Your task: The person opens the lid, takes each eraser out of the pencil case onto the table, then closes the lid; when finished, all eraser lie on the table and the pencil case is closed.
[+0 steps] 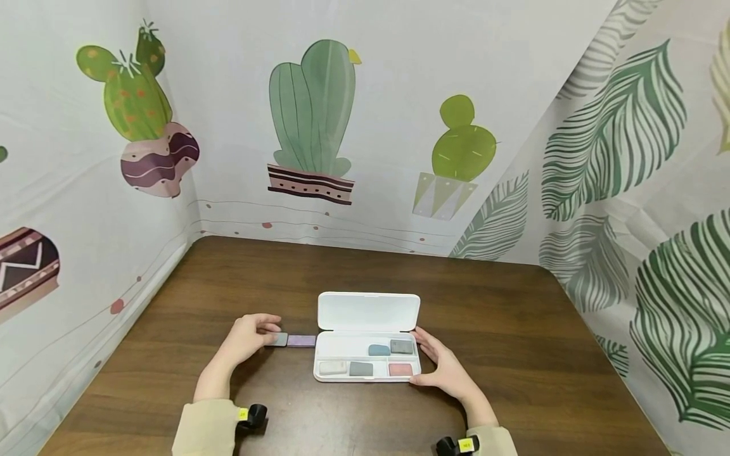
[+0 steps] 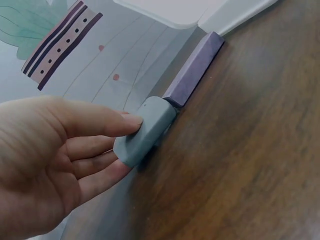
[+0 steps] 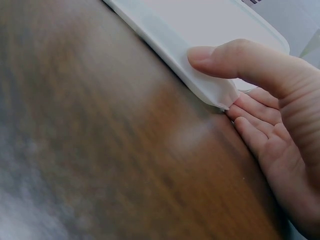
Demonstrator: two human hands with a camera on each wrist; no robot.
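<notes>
My left hand pinches a small grey-blue block with rounded corners between thumb and fingers, close to the tabletop. End to end with it lies a purple rectangular block, reaching to the left side of a white pencil case. At the case's right end my right hand grips it, thumb on the near corner and fingers around the side. The case stands with its lid raised. Inside are a blue block, a dark grey block, a white block, a grey block and a pink block.
A brown wooden table carries everything. White cloth printed with cacti and leaves hangs behind it and along both sides. Black wrist cameras sit at both sleeves.
</notes>
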